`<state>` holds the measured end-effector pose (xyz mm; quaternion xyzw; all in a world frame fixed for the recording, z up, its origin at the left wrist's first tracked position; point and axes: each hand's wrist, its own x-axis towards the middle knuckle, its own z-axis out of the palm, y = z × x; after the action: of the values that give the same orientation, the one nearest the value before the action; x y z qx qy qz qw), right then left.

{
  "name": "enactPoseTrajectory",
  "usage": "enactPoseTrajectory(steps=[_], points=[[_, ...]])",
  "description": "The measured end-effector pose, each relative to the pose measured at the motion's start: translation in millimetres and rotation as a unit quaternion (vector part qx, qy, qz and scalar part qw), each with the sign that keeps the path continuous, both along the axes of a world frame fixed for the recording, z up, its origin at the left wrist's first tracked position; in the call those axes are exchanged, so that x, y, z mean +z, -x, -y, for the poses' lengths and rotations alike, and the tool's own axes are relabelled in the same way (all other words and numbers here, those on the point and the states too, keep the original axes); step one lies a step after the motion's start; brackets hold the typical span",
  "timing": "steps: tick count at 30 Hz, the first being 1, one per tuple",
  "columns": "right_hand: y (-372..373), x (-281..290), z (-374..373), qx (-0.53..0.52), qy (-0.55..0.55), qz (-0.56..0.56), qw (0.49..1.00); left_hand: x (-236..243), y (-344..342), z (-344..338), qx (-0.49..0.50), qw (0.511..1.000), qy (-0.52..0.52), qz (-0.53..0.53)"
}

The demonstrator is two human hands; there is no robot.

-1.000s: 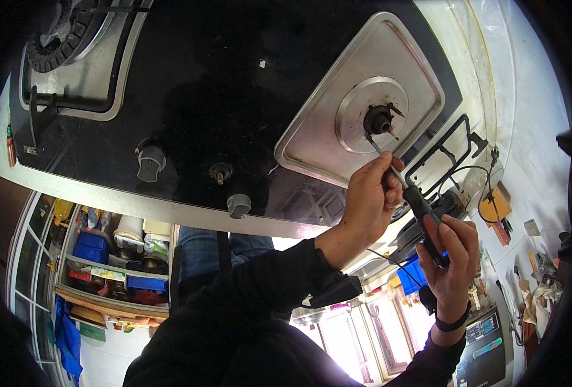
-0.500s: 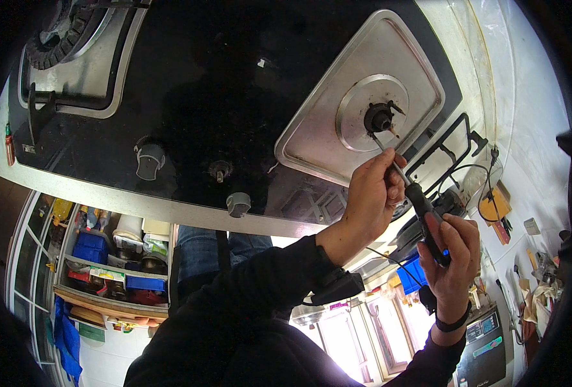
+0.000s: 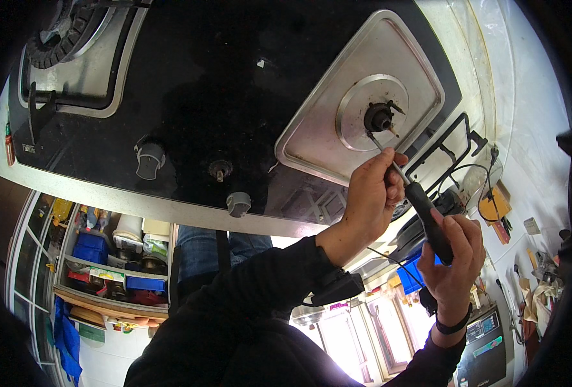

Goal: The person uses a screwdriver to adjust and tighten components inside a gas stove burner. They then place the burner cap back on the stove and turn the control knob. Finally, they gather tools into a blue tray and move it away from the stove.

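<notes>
My left hand (image 3: 368, 197) is closed around the metal shaft of a screwdriver, pinching it with thumb and fingers. My right hand (image 3: 456, 261) grips the black and red handle of that screwdriver (image 3: 427, 216) near its butt end. The tip reaches the base of the dark burner fitting (image 3: 378, 117), though the exact contact is too small to make out. This fitting stands in the round centre of a steel drip tray (image 3: 311, 122), with thin pins beside it. Around the tray lies the black glass cooktop (image 3: 195, 97).
A grey knob (image 3: 149, 161) sits on the cooktop near a bare knob stem (image 3: 220, 170); another grey knob (image 3: 238, 204) lies at the front edge. A black pan support (image 3: 444, 148) rests at the right. At the far left are a second burner (image 3: 60, 42) and a small screwdriver (image 3: 9, 145).
The screwdriver handle has turned about its length, so less of its red part shows. My right-hand fingers have shifted slightly on it; my left hand has barely moved.
</notes>
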<state>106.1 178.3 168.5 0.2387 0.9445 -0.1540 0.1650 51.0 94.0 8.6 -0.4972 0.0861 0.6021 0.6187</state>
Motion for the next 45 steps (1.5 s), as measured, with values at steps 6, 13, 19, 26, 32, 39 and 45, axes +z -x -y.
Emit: enactPoseTrajectory(steps=[6,13,19,26,32,39,45], points=[[1.9,1.6,-3.7,0.015,-0.001,0.003,1.000,2.1,2.8,-2.4,-0.002,1.000,0.007,0.005],[4.9,-1.2,-1.8,-0.012,-0.022,-0.008,1.000,4.4,4.6,-2.9,-0.008,1.000,0.011,0.005],[10.5,1.6,-2.2,-0.038,0.002,0.018,0.999,3.3,2.8,-0.8,-0.004,1.000,-0.003,0.012],[4.8,-4.5,1.4,-0.033,0.002,-0.008,0.999,2.2,0.8,-0.4,0.000,1.000,0.002,0.006],[-1.6,-0.8,0.1,-0.028,-0.013,-0.009,0.999,1.0,-0.2,-0.5,-0.001,1.000,0.009,-0.005],[-2.4,-2.0,3.8,-0.022,-0.053,-0.001,0.998,0.2,-0.4,0.0,-0.004,1.000,-0.002,-0.012],[-4.1,-1.4,2.6,-0.032,-0.028,-0.006,0.999,0.2,-1.7,-2.5,-0.002,1.000,0.017,-0.009]])
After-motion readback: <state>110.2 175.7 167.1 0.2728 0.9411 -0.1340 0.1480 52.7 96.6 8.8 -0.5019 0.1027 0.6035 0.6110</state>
